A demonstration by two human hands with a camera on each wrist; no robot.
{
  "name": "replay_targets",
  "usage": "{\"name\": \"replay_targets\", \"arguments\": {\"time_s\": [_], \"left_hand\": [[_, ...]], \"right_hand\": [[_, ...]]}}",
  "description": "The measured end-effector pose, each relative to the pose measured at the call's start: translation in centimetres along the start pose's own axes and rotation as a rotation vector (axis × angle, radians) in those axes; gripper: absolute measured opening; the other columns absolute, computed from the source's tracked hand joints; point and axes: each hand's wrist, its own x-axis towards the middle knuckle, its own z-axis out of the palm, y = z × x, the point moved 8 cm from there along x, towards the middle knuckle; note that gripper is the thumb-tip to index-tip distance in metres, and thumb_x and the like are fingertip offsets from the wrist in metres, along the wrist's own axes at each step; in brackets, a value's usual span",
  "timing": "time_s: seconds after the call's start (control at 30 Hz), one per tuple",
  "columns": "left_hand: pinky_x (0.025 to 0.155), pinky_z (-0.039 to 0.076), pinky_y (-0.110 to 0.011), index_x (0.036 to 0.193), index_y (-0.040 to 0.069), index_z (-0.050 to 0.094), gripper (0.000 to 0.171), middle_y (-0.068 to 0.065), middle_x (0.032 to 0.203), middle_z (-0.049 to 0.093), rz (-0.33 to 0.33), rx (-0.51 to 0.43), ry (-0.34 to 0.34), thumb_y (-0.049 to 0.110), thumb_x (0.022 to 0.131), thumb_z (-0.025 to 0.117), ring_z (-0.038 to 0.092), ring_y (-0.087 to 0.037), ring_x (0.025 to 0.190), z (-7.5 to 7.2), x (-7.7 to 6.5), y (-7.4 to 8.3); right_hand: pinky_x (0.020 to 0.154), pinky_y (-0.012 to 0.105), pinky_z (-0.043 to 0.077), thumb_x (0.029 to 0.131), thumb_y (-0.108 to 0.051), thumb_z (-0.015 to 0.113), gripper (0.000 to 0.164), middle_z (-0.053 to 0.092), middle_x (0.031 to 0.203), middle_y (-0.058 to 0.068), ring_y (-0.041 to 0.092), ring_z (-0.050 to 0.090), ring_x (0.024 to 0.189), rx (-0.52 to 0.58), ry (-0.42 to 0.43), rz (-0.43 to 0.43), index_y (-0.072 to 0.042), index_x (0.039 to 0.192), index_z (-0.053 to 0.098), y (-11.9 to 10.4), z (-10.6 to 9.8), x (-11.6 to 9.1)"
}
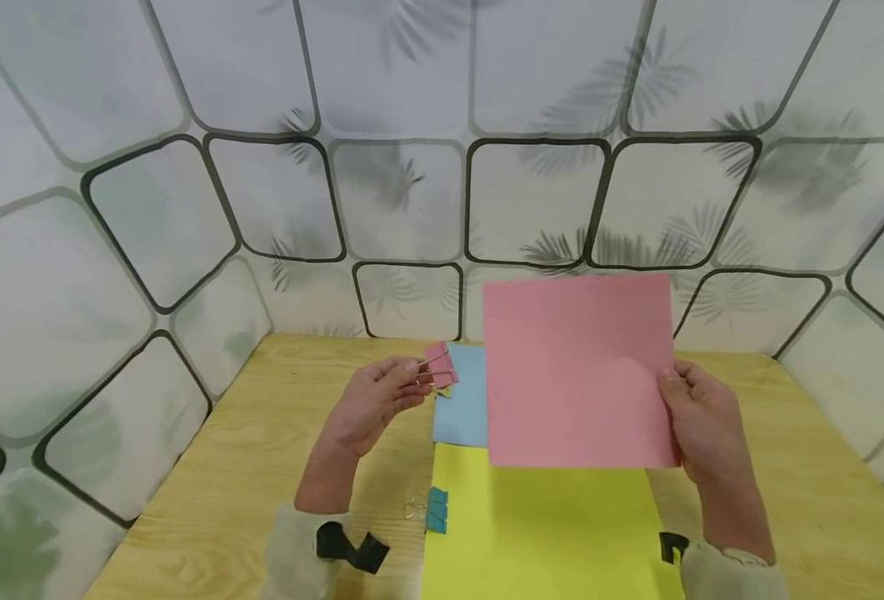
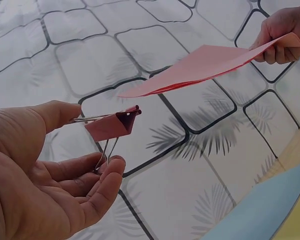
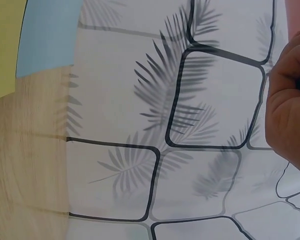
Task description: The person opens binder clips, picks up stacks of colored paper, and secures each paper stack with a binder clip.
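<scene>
My left hand [image 1: 370, 400] pinches a pink binder clip [image 1: 442, 365] by its wire handles, thumb on one and fingertips on the other, as the left wrist view shows. In my right hand [image 1: 707, 421], thumb in front, are square pink sheets of paper [image 1: 576, 375], held up by their right edge. The clip is just left of the sheets, apart from them in the left wrist view. Behind and below the sheets lie blue paper [image 1: 460, 408] and yellow paper [image 1: 546, 533]. Only part of the right hand [image 3: 292, 100] shows in the right wrist view.
A teal binder clip [image 1: 437, 510] grips the yellow paper's left edge. A small yellow clip [image 1: 444, 391] sits at the blue paper's left edge, partly hidden by the pink clip. The wooden table [image 1: 247, 467] meets a patterned backdrop [image 1: 404, 200] at the back and sides.
</scene>
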Motion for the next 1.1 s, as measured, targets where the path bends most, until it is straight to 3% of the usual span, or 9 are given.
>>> {"name": "replay_targets", "arguments": {"time_s": [0.13,0.27,0.6,1.1], "left_hand": [[0.099,0.051,-0.034,0.134,-0.01,0.05,0.038,-0.012,0.124,0.062,0.01,-0.008,-0.02,0.015,0.105,0.048,0.065,-0.014,0.104,0.5,-0.4,-0.2],[0.1,0.051,-0.038,0.123,-0.006,0.058,0.028,-0.007,0.117,0.066,0.039,0.006,-0.045,0.014,0.104,0.051,0.066,-0.015,0.103,1.2,-0.4,0.0],[0.099,0.051,-0.037,0.121,-0.007,0.056,0.028,-0.009,0.115,0.066,0.045,0.047,-0.013,0.015,0.104,0.052,0.067,-0.013,0.1,0.3,-1.2,0.8],[0.093,0.054,-0.037,0.118,-0.008,0.059,0.028,-0.007,0.105,0.071,0.104,0.092,0.013,0.016,0.102,0.055,0.067,-0.016,0.095,0.2,-1.7,1.7]], "right_hand": [[0.055,0.032,0.056,0.105,-0.037,0.045,0.03,0.064,0.083,-0.011,0.01,0.064,0.067,0.046,-0.017,-0.035,-0.014,0.12,0.057,-0.4,-0.3,-0.3],[0.051,0.031,0.056,0.104,-0.034,0.049,0.02,0.065,0.081,-0.008,0.011,0.065,0.064,0.126,-0.03,-0.081,-0.018,0.111,0.058,-1.0,-0.6,-0.5],[0.052,0.032,0.057,0.101,-0.036,0.054,0.021,0.068,0.08,-0.006,0.013,0.067,0.064,0.237,-0.062,-0.051,-0.018,0.111,0.06,-0.6,1.0,-0.5],[0.055,0.031,0.058,0.101,-0.039,0.053,0.031,0.068,0.084,-0.009,0.012,0.067,0.067,0.162,-0.05,-0.006,-0.016,0.121,0.057,-0.7,2.5,-0.5]]}}
